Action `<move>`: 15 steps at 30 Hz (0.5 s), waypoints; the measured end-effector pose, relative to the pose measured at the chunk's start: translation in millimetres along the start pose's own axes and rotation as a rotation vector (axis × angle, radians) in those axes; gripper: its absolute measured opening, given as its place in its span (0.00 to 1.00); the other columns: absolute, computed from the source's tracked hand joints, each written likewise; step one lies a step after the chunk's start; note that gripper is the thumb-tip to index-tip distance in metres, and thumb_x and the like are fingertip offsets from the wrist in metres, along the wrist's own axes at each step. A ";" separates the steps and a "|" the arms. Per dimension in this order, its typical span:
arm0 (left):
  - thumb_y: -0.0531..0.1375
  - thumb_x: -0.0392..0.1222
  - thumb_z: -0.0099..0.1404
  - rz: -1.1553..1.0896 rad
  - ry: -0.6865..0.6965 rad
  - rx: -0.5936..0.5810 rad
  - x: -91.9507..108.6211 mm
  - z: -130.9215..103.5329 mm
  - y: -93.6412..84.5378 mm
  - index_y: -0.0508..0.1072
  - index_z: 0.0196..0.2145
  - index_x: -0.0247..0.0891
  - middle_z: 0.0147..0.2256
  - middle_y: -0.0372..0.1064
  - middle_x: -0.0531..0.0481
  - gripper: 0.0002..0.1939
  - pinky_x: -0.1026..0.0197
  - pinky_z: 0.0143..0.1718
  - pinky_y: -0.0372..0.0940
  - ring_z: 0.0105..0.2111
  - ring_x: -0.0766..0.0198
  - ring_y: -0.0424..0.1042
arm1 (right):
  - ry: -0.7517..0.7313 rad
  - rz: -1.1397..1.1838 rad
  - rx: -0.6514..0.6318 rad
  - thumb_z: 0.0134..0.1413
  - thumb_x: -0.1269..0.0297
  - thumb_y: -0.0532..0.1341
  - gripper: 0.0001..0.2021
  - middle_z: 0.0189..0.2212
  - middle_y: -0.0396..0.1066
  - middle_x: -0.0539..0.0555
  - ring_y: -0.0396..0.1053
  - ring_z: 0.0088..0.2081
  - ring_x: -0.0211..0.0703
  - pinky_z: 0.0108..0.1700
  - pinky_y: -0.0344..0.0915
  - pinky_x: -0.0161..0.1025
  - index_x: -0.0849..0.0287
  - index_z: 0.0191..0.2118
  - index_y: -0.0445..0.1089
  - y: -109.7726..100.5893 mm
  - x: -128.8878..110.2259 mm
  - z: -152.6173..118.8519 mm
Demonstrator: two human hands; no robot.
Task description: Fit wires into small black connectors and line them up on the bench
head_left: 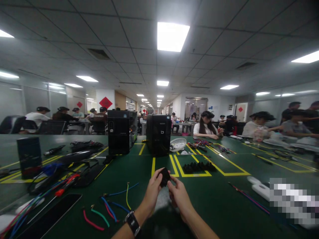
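Note:
A small black block-shaped part [164,177] is held up over the green table, its exact kind too dark to make out. My left hand [154,186] wraps its left side, with a watch on that wrist. On the right edge, the thumb and fingers of my right hand [178,192] pinch the same part. Beyond my hands lies a row of black pieces [199,167] inside a yellow taped outline. Short cut wires lie left of my hands, among them a red wire [91,221], a green wire [100,215] and a blue wire [109,208].
Two black computer towers [118,132] stand ahead. At left lie a red-handled screwdriver [59,192], a black phone-like slab [53,215] and bundled cables. A white basket [178,144] and loose wires sit farther right. Across the table sits a person [205,127]; others work behind.

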State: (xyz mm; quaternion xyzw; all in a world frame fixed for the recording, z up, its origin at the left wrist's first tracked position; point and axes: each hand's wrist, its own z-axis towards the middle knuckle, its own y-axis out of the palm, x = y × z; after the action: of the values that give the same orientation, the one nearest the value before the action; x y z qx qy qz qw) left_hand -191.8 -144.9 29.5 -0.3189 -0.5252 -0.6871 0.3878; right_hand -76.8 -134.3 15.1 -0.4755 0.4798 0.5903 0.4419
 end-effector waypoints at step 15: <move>0.54 0.52 0.63 0.121 0.134 -0.009 -8.8 5.9 -0.6 0.67 0.46 0.35 0.46 0.71 0.41 0.20 0.55 0.51 0.59 0.47 0.54 0.68 | 0.083 0.047 -0.179 0.46 0.45 0.59 0.22 0.12 0.56 0.37 0.41 0.11 0.24 0.11 0.38 0.24 0.54 0.39 0.52 -3.4 -8.5 2.6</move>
State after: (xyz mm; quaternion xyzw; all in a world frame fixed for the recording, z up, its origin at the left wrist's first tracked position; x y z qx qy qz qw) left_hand -187.8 -137.3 23.3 -0.3051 -0.4746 -0.6845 0.4617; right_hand -72.5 -131.8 23.2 -0.5256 0.4540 0.6208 0.3636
